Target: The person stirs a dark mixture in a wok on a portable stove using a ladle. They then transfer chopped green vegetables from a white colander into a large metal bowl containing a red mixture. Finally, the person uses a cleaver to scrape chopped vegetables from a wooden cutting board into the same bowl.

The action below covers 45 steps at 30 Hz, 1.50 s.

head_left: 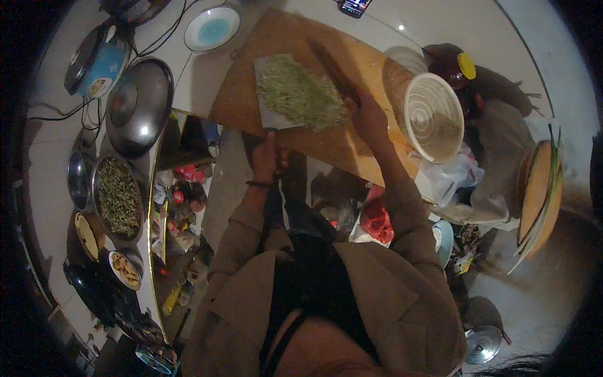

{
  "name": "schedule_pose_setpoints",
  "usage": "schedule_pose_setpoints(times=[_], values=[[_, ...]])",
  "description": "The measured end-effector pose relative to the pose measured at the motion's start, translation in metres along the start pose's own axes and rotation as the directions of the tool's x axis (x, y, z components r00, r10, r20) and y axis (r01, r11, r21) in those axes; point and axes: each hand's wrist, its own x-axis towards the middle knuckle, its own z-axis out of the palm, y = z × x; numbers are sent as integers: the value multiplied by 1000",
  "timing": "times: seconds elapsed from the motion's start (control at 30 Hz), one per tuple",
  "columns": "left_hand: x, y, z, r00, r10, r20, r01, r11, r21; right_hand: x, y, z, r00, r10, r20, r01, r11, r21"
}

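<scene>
A flattened heap of finely chopped greens (301,94) lies on a wooden board (282,28). Part of it covers a pale grey flat rectangle (260,113), whose kind I cannot tell. At the heap's right side, my right hand (370,115) grips what looks like a knife (332,66), seen nearly edge-on as a long dark strip. My left hand (266,158) is at the board's near edge, below the heap, with its fingers partly curled; whether it touches the board is unclear.
A cream plastic colander (433,118) and a plastic bag (454,176) flank the board on the right. Long green onions (541,207) lie farther right. Leftward are a wok (139,106), a bowl of chopped dark greens (118,198) and a blue cooker (99,63). A plate (212,29) stands behind.
</scene>
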Motion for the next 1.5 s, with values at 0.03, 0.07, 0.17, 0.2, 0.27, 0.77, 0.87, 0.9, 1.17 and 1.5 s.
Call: schedule_pose_setpoints(times=[0.03, 0.07, 0.17, 0.2, 0.27, 0.77, 0.87, 0.9, 1.17, 1.5], values=[[-2, 3, 2, 1000, 17, -3, -17, 1000, 18, -10, 1, -5, 999, 17, -37, -13, 996, 89], [-4, 4, 3, 999, 33, -6, -33, 999, 35, -20, 1, -10, 998, 64, 5, -64, 987, 144], [-10, 8, 8, 990, 132, 55, -132, 991, -5, -42, -2, -17, 993, 109, 36, -114, 972, 206], [-10, 6, 10, 991, 128, 46, -128, 992, -9, -47, -2, -14, 998, 62, -13, -59, 985, 160], [-10, 1, 15, 992, 121, 26, -120, 993, -20, -57, -3, -11, 998, 36, -44, -34, 998, 52], [-46, -13, 37, 988, 110, 108, -100, 991, -94, -83, -55, -37, 995, 93, 44, -92, 996, -22], [-50, -26, 18, 791, 609, 57, -592, 740, 319, -87, -65, -28, 969, 137, 203, -171, 972, 160], [-54, -21, 15, 783, 621, 37, -593, 726, 348, -85, -65, -18, 941, 178, 286, -245, 944, 221], [-116, -22, -95, 639, 711, -295, -595, 699, 398, -90, -163, 46, 892, -328, 309, 137, 851, 507], [-228, 34, -265, 681, 345, -646, -572, 801, -176, -143, -366, 163, 726, -567, 391, 146, 681, 717]])
